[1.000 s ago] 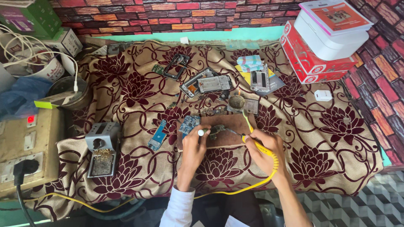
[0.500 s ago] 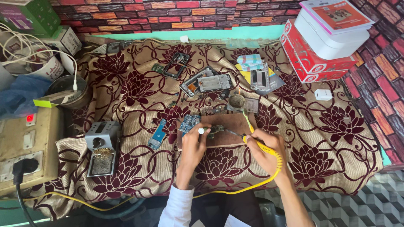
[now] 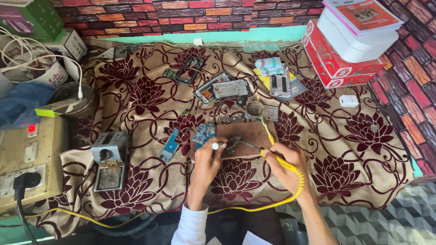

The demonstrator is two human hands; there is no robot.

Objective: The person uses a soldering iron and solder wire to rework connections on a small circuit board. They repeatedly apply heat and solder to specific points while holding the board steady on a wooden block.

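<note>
My right hand (image 3: 287, 164) is closed around a yellow soldering iron (image 3: 269, 146), pen-style, its tip angled down-left onto a small board (image 3: 234, 142) so I can work a fine point; its yellow cord (image 3: 254, 206) loops back under my wrist and off to the left, clear of the work. My left hand (image 3: 206, 161) pinches a thin white-tipped tool (image 3: 215, 145) against the same board, seemingly to steady it. The board lies on a brown mat (image 3: 247, 134), which sits over the flowered cloth (image 3: 345, 149), probably to shield the cloth from heat.

Just left of the mat lie two blue boards (image 3: 203, 133), near at hand but apart from the work. Further left stands a grey iron stand (image 3: 109, 159), and beyond it a beige power box (image 3: 27, 163) with a plug in it.

Behind the mat sits a small round tin (image 3: 255, 108), close to the iron. Past that are phone frames (image 3: 225, 89), and stacked red and white boxes (image 3: 349, 41) at the far right against the brick wall (image 3: 181, 13).
</note>
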